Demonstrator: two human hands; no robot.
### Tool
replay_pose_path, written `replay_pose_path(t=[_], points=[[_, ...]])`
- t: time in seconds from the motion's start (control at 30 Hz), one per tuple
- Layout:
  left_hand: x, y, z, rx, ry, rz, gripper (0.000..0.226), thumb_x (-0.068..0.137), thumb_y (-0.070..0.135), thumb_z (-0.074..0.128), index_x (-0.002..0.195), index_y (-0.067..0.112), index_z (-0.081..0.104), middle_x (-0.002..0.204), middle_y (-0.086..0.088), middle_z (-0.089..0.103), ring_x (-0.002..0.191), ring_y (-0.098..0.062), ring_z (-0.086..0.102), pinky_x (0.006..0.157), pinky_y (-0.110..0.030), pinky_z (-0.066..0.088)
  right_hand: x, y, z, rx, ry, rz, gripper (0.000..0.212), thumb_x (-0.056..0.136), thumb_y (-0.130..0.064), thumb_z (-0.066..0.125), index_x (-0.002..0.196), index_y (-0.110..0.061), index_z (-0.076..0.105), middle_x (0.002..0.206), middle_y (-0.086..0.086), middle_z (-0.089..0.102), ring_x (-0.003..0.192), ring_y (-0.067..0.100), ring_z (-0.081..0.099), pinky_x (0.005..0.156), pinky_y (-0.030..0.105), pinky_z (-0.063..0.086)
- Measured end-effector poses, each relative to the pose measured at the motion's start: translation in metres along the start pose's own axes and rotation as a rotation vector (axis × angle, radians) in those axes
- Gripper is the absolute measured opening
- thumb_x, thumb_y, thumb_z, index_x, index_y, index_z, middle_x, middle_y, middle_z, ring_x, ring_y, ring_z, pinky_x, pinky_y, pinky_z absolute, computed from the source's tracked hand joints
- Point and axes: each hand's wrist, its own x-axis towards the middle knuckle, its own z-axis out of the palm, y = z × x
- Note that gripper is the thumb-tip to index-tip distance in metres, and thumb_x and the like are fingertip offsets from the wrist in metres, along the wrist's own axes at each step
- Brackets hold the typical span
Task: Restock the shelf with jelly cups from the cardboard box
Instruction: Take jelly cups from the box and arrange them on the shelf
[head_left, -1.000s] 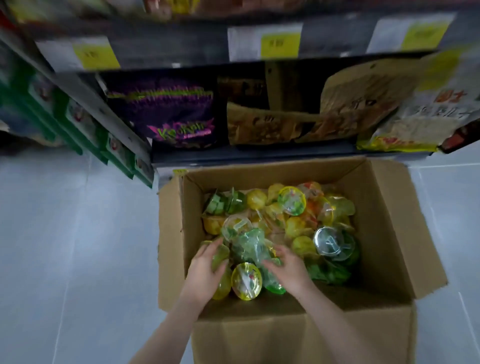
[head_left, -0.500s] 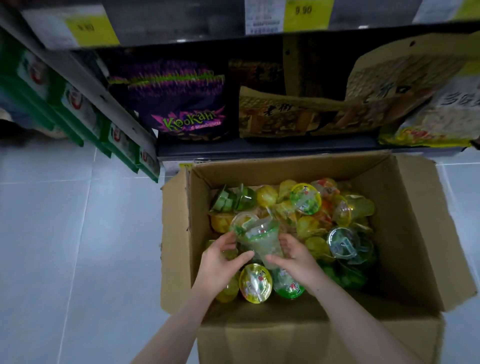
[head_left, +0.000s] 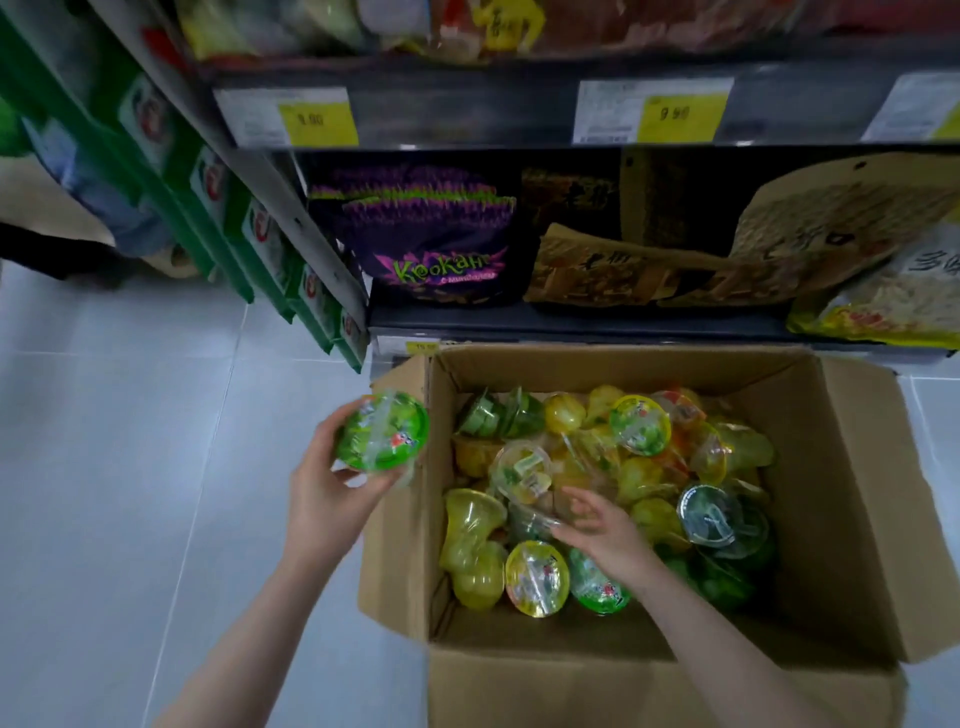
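Left hand (head_left: 332, 499) grips a green cup (head_left: 382, 432) beside the box (head_left: 857, 519); right hand (head_left: 605, 535), fingers spread and empty, reaches in, and slick cups could slip.

Matt cardboard box (head_left: 852, 499), glossy plastic jelly cups (head_left: 639, 423)

head view, steeply down and forward, near cardboard box (head_left: 649, 680), shelf (head_left: 571, 325) edges perhaps blurred

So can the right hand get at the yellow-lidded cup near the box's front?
Probably yes: the right hand hovers open just above the yellow-lidded cup, which lies on top, uncovered.
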Motion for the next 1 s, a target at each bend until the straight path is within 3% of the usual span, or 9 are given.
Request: replay_pose_path(t=[0.1,0.2,0.3,0.4,0.5,0.6,0.73,0.9,1.0], points=[[-0.002,-0.035,-0.007,0.036,0.097,-0.013,0.068,0.065,0.003,0.082,0.116,0.036,0.052,0.113,0.025,0.057,0.100,0.003,0.058,0.073,-0.010,0.050,0.022,0.024,0.017,-0.057,0.042,0.052,0.054,0.084,-0.020,0.069,0.134,-0.018,0.048,0.132,0.014,0.050,0.108,0.019,0.052,0.084,0.025,0.040],[-0.009,-0.068,-0.005,0.034,0.121,-0.037,0.066,0.065,0.002,0.082,0.117,0.029,0.053,0.115,0.020,0.057,0.099,0.006,0.056,0.071,-0.006,0.048,0.048,0.040,0.034,-0.150,0.047,0.070,0.056,0.084,-0.026,0.069,0.134,-0.016,0.048,0.135,0.013,0.051,0.121,0.025,0.051,0.093,0.026,0.040],[-0.013,-0.089,0.000,0.023,0.122,-0.052,0.064,0.065,0.003,0.082,0.118,0.026,0.054,0.114,0.018,0.057,0.099,0.005,0.057,0.071,-0.005,0.047,0.070,0.049,0.046,-0.343,0.024,0.076,0.064,0.082,-0.040,0.068,0.139,-0.023,0.042,0.139,0.004,0.050,0.123,0.024,0.050,0.097,0.029,0.041],[-0.013,-0.101,0.003,0.008,0.130,-0.061,0.065,0.064,0.004,0.083,0.115,0.033,0.054,0.109,0.027,0.058,0.098,0.004,0.058,0.072,-0.007,0.048,0.086,0.047,0.057,-0.552,0.059,0.080,0.073,0.077,-0.053,0.067,0.140,-0.031,0.036,0.133,0.000,0.055,0.116,0.025,0.055,0.090,0.031,0.045],[-0.010,-0.106,0.005,0.011,0.126,-0.050,0.066,0.064,0.004,0.083,0.115,0.034,0.054,0.107,0.032,0.057,0.098,0.003,0.059,0.072,-0.007,0.049,0.097,0.044,0.070,-0.651,0.072,0.166,0.087,0.070,-0.060,0.069,0.138,-0.025,0.027,0.131,0.004,0.055,0.118,0.030,0.052,0.091,0.036,0.045],[-0.009,-0.109,0.004,0.019,0.124,-0.049,0.066,0.063,0.003,0.083,0.118,0.027,0.055,0.109,0.028,0.057,0.099,-0.003,0.059,0.074,-0.008,0.050,0.099,0.053,0.078,-0.575,0.108,0.186,0.069,0.075,-0.052,0.068,0.127,-0.020,0.035,0.126,0.006,0.055,0.122,0.032,0.043,0.097,0.039,0.042],[-0.011,-0.105,0.000,0.042,0.119,-0.039,0.067,0.063,0.005,0.084,0.119,0.026,0.054,0.112,0.023,0.058,0.101,-0.006,0.059,0.077,-0.011,0.051,0.084,0.056,0.073,-0.416,0.195,0.068,0.046,0.076,-0.037,0.070,0.109,-0.022,0.041,0.092,-0.001,0.050,0.111,0.028,0.045,0.083,0.046,0.051],[-0.013,-0.079,-0.005,0.056,0.103,-0.035,0.068,0.063,0.005,0.084,0.120,0.025,0.054,0.112,0.023,0.057,0.100,-0.001,0.057,0.074,-0.009,0.050,0.041,0.038,0.050,-0.337,0.386,-0.113,0.042,0.077,-0.040,0.072,0.104,-0.022,0.047,0.078,-0.011,0.048,0.115,0.026,0.043,0.082,0.038,0.046],[-0.014,-0.047,-0.012,0.064,0.086,-0.013,0.067,0.063,0.006,0.084,0.120,0.025,0.054,0.113,0.016,0.058,0.099,-0.002,0.057,0.073,-0.011,0.051,0.013,0.009,0.023,-0.290,0.448,-0.165,0.042,0.075,-0.042,0.073,0.104,-0.025,0.048,0.080,-0.015,0.044,0.109,0.023,0.046,0.080,0.037,0.048]])
